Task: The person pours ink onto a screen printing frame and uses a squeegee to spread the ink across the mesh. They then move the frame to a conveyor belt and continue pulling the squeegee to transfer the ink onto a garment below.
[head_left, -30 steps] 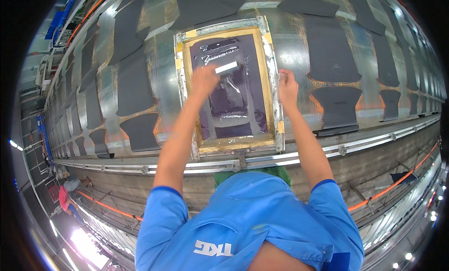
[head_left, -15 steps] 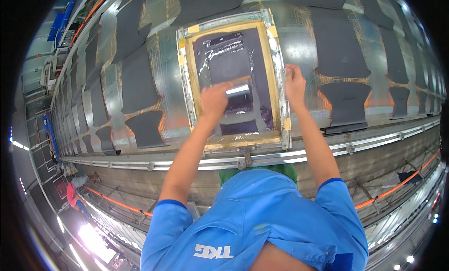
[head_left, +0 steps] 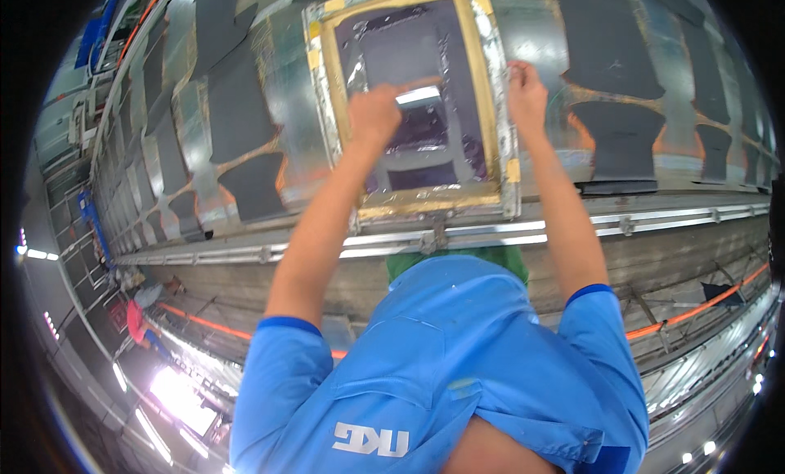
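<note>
My left hand is closed around a squeegee with a shiny metal blade holder. The squeegee rests crosswise on the mesh of a screen-printing frame, which has a metal rim and a yellowish inner border. Wet dark purple ink spreads on the mesh below the blade, and glossy streaks run along the printed area's sides. Beside the frame's right rail, my right hand has its fingers curled together. Whatever those fingers pinch, if anything, is hidden.
Dark grey cut panels lie on the long metal table on both sides of the frame. A metal rail runs along the table's near edge, close to my body. Far off at lower left is another person in a red top.
The whole scene has shifted upward in the view. My left hand and the squeegee have moved slightly farther from me over the mesh. My right hand remains beside the right rail.
</note>
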Tool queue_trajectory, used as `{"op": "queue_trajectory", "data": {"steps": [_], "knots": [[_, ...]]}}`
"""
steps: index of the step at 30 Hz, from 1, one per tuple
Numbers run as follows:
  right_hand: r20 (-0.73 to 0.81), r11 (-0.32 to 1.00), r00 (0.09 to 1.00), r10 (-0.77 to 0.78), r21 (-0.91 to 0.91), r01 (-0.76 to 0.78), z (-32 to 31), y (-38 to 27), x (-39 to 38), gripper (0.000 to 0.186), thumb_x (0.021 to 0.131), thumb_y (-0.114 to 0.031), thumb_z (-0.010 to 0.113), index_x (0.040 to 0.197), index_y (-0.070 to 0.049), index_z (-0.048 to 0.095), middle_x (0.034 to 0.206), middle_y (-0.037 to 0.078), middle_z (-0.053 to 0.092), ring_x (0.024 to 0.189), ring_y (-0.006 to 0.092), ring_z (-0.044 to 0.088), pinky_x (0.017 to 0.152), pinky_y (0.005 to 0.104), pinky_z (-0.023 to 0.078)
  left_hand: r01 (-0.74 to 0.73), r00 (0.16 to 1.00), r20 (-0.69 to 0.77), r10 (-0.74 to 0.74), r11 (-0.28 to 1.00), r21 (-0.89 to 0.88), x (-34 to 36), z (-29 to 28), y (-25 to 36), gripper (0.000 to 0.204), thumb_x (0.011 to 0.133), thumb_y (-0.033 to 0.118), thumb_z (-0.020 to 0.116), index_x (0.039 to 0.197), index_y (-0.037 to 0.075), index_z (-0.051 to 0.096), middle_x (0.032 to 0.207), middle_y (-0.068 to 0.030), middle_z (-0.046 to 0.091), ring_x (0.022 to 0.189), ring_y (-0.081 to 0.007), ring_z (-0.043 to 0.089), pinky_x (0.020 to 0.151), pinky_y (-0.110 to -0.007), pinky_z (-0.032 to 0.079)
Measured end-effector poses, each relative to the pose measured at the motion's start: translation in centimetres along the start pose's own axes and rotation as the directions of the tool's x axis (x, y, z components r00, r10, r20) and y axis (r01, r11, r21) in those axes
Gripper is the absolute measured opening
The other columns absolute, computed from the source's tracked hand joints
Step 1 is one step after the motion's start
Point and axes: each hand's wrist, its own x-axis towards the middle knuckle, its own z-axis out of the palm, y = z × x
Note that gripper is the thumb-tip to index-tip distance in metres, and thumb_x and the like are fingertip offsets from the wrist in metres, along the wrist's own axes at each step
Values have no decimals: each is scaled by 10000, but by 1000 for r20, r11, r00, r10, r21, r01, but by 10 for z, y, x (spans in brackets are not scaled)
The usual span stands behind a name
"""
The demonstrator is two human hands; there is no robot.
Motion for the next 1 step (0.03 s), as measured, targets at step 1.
{"op": "queue_trajectory", "data": {"steps": [1], "knots": [[1, 1000, 1000, -3, 19, 3, 2, 3, 1, 228, 984, -224, 544, 1098, -72, 670, 705, 192, 655, 657, 315, 661, 673, 442, 500, 16, 1000, 21, -17, 1000, 21, -15, -1, -9, 312, 783, 100, 629, 996, 274, 777, 971, -43, 746, 894, -287, 709, 808, -450, 546]]}}
